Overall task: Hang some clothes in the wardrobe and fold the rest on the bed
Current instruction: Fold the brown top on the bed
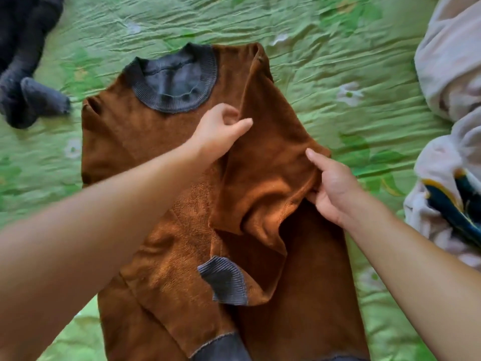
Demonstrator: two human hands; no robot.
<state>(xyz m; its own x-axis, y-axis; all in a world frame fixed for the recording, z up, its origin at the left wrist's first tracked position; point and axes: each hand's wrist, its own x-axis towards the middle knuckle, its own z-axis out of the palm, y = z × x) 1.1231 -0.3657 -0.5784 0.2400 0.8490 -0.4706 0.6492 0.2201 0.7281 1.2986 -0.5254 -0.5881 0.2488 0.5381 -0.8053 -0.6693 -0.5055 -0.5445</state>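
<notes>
A brown fleece sweater (145, 142) with a grey ribbed collar (174, 76) lies flat on the green bed cover (325, 56), inside out. Its right sleeve is folded across the body, grey cuff (225, 281) lying near the middle. My left hand (221, 131) pinches the fold of the sleeve below the collar. My right hand (330, 188) grips the sweater's right edge at the underarm, forefinger stretched out over the fabric.
A dark grey garment (28, 74) lies crumpled at the top left of the bed. At the right edge is a heap of pale pink cloth (450, 74) with a dark blue and yellow piece (463, 209) in it.
</notes>
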